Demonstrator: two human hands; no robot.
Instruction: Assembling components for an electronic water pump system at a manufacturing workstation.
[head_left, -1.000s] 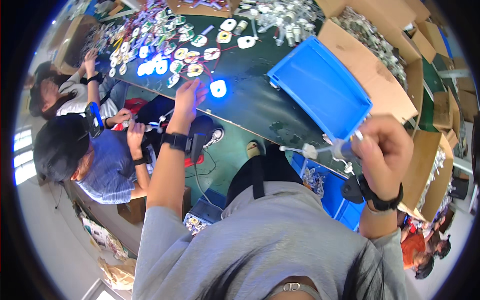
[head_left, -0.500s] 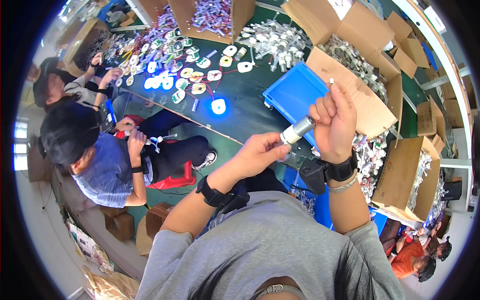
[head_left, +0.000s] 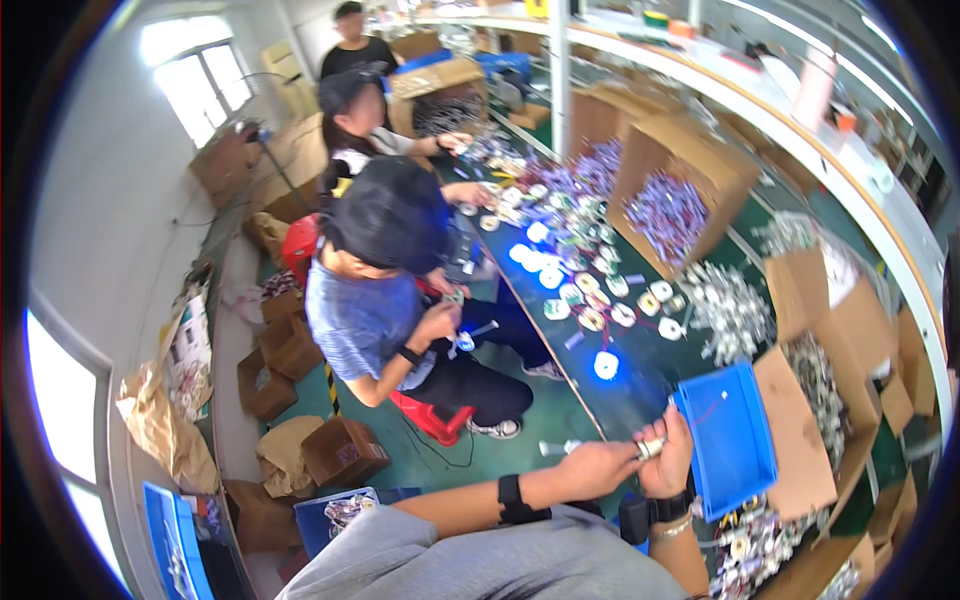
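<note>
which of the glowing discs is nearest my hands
The single glowing disc lying apart toward the blue tray; the other lit discs cluster farther away.

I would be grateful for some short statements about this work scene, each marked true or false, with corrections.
1. The left hand and right hand are both at a white cylindrical part. True.
2. The right wrist is bare. False: a black strap is around it.
3. A blue tray is to the right of the right hand. True.
4. Nothing is glowing. False: a round module glows bluish white.
5. The nearest co-worker wears a black cap. True.
</note>
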